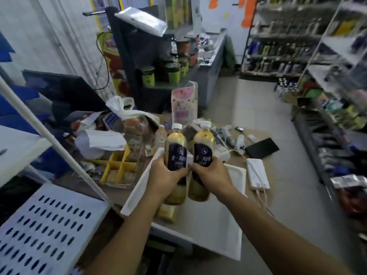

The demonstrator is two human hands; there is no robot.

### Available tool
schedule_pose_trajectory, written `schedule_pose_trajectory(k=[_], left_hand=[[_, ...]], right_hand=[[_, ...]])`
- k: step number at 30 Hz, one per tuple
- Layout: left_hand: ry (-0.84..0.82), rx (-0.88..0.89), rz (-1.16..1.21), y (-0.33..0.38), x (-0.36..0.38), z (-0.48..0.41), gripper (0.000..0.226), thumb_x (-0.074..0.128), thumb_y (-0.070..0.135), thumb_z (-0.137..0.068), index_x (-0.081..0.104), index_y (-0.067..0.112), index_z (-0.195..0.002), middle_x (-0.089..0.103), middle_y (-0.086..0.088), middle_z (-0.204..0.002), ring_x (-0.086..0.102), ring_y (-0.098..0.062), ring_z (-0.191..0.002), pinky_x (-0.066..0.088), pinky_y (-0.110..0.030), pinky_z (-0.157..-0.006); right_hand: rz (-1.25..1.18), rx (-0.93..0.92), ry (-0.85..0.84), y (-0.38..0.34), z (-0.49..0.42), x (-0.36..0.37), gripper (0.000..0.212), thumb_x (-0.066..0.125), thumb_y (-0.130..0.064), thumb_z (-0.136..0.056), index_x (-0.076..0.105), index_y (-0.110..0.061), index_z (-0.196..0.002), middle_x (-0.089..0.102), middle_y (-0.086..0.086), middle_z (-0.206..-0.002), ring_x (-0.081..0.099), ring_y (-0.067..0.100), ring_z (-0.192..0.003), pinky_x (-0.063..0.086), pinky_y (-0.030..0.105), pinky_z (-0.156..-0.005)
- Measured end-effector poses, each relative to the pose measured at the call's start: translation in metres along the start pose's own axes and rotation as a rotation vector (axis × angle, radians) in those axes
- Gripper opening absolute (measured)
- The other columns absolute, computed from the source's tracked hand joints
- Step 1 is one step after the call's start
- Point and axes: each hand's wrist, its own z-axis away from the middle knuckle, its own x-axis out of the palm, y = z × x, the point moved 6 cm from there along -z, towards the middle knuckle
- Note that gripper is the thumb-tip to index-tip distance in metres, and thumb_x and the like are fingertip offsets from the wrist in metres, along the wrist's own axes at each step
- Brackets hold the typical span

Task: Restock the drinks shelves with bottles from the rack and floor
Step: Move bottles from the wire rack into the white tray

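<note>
Left hand (164, 175) grips the left bottle (176, 147), right hand (210, 173) the right bottle (203, 147), side by side over the cluttered bench (273, 167); open floor (258, 106) at right.

Extending both bare forearms forward and inward, wrists straight. Wrapping left hand (165, 175) round left bottle (176, 151) at mid-body, back of hand facing camera. Wrapping right hand (211, 175) round right bottle (204, 147) the same way. Holding hands side by side at the same height, fingertips nearly touching.
</note>
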Motion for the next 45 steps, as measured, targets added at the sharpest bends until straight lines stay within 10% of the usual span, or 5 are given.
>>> schedule_pose_trajectory(k=[8, 20, 26, 34, 45], left_hand=[[-0.281, -0.011, -0.573, -0.086, 0.052, -0.020, 0.071, 0.062, 0.056, -0.079, 0.037, 0.032, -0.141, 0.062, 0.000, -0.124, 0.063, -0.025, -0.104, 0.053, -0.038, -0.085], [-0.260, 0.294, -0.934, -0.107, 0.098, -0.019, 0.034, 0.052, 0.037, -0.096, 0.059, 0.017, -0.123, 0.056, -0.002, -0.130, 0.045, -0.027, -0.115, 0.042, -0.035, -0.087], [-0.292, 0.322, -1.033, -0.137, 0.086, -0.032, 0.022, 0.044, 0.020, -0.099, 0.060, 0.020, -0.114, 0.048, 0.001, -0.135, 0.045, -0.026, -0.112, 0.040, -0.035, -0.091], [-0.445, 0.169, -0.990, -0.149, 0.097, -0.022, 0.066, 0.036, 0.060, -0.095, 0.045, 0.011, -0.139, 0.020, 0.000, -0.157, 0.022, -0.031, -0.134, 0.022, -0.047, -0.111], [-0.465, 0.153, -1.023, -0.141, 0.100, -0.024, 0.057, 0.037, 0.052, -0.100, 0.040, 0.016, -0.144, 0.020, 0.007, -0.158, 0.022, -0.031, -0.134, 0.026, -0.046, -0.107]], right_hand=[[-0.019, 0.306, 0.125, 0.093, 0.016, 0.024, 0.020, 0.078, -0.038, -0.076, 0.069, -0.021, -0.083, 0.072, -0.004, -0.074, 0.069, 0.012, -0.073, 0.059, 0.038, -0.073], [0.049, 0.542, 0.143, 0.155, 0.030, 0.035, 0.035, 0.079, -0.043, -0.074, 0.066, -0.022, -0.098, 0.072, 0.000, -0.087, 0.069, 0.018, -0.080, 0.060, 0.040, -0.075], [0.123, 0.523, 0.097, 0.165, 0.014, 0.035, 0.035, 0.075, -0.037, -0.084, 0.060, -0.022, -0.111, 0.070, 0.000, -0.099, 0.066, 0.018, -0.088, 0.057, 0.039, -0.082], [0.193, 0.488, 0.112, 0.174, 0.014, 0.043, 0.036, 0.067, -0.043, -0.090, 0.058, -0.018, -0.114, 0.068, 0.001, -0.096, 0.065, 0.022, -0.088, 0.053, 0.035, -0.076], [0.377, 0.399, 0.050, 0.147, 0.009, 0.037, 0.055, 0.058, -0.035, -0.092, 0.037, -0.017, -0.139, 0.059, 0.008, -0.124, 0.060, 0.029, -0.105, 0.052, 0.045, -0.088]])
